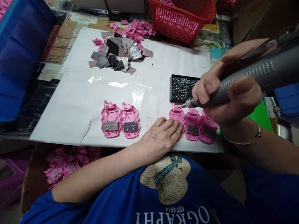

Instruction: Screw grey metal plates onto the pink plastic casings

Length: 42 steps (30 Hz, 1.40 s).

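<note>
My right hand (231, 90) is closed around a grey electric screwdriver (247, 71). Its bit points down and left, at the top of a pink plastic shell (176, 114). My left hand (161, 137) lies flat, fingers stretched out over the lower part of that shell and hiding most of it. To its right are two more pink shells (192, 121), each with a dark plate; the screwdriver hand partly covers the farther one. Left of my left hand lie two pink shells (130, 118) with screwed-on plates. A black tray of screws (183, 88) stands just behind the bit.
Loose grey and black plates (116, 51) are heaped at the back of the white board (79, 93), against small pink parts (137, 29). A red basket (179, 21) stands behind. Blue bin (21, 56) at left; pink shells (67, 161) fill a box below the edge.
</note>
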Each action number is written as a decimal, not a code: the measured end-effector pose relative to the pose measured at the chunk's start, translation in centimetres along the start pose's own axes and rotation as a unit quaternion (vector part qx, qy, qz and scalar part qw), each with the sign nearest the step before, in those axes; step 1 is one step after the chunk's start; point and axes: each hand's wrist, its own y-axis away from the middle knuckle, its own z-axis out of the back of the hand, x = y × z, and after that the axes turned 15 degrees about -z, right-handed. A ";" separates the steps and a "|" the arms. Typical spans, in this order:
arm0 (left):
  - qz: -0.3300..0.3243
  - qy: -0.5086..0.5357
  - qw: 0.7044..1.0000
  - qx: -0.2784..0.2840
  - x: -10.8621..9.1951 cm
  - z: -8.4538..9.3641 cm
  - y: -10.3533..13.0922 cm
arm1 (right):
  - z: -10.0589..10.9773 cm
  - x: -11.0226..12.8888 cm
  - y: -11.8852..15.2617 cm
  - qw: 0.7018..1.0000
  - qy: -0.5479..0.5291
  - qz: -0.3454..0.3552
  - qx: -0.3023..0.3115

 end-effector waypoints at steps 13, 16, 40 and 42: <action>0.002 -0.004 1.000 0.005 -0.1 0.0 -0.1 | 0.4 -0.9 -0.3 0.998 -0.008 0.026 0.052; 0.002 -0.007 1.000 -0.002 0.0 0.0 -0.1 | 0.4 -0.8 -0.4 0.998 -0.006 0.021 0.054; -0.004 0.036 0.999 -0.020 0.1 -0.4 -0.1 | 0.6 -1.2 -0.4 0.994 0.007 -0.042 0.099; -0.003 0.033 0.999 -0.036 0.1 -0.6 0.0 | 0.8 -0.3 -0.8 0.997 0.007 -0.017 0.076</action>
